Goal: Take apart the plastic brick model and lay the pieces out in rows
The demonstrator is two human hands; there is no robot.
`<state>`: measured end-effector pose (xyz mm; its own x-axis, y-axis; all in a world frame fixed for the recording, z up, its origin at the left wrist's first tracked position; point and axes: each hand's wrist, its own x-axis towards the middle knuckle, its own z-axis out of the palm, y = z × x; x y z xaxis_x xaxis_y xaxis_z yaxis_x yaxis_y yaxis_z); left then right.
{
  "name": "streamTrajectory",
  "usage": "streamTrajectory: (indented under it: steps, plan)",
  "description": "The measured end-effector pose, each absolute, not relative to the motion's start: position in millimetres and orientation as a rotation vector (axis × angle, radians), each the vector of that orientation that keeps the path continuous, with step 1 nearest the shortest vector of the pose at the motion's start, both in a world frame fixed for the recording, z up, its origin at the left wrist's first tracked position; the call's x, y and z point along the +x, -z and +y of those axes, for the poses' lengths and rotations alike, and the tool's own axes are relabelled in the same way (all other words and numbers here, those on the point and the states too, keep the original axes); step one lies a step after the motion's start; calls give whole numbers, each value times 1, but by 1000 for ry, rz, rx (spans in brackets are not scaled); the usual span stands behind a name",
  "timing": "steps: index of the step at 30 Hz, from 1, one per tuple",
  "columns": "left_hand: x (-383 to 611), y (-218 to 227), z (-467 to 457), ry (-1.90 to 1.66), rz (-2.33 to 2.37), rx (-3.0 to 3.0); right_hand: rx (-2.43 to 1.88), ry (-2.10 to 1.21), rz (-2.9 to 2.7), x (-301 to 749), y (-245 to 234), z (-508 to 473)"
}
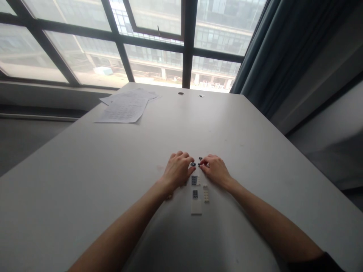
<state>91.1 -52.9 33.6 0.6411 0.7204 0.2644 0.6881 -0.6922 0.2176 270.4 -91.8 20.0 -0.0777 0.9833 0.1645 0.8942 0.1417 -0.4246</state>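
Both my hands rest on a white table [113,181], close together near its middle. My left hand [178,170] has its fingers curled and pinches a small dark round piece [193,164] at its fingertips. My right hand [216,170] is also curled, its fingertips pinching a tiny dark piece [200,164] just right of the round one. Another tiny dark bit [200,158] lies just beyond. Between my wrists lie several small building pieces: a grey studded one [194,180], a darker one [195,194], a pale studded strip [205,193] and a flat white plate [196,207].
Loose printed sheets [126,105] lie at the table's far left. Two small cable holes [180,93] sit near the far edge. A large window [141,41] stands behind, with a dark curtain [272,56] at the right.
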Motion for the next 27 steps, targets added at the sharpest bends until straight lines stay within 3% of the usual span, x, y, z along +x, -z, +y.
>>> streamTrajectory:
  steps: [10,27]
  plan:
    - [112,-29,-52,-445,1255,2873,-1883,-254,-1835,279,-11,-70]
    - [122,-21,-49,-434,1270,2831,-1677,-267,-2031,292,-13,-78]
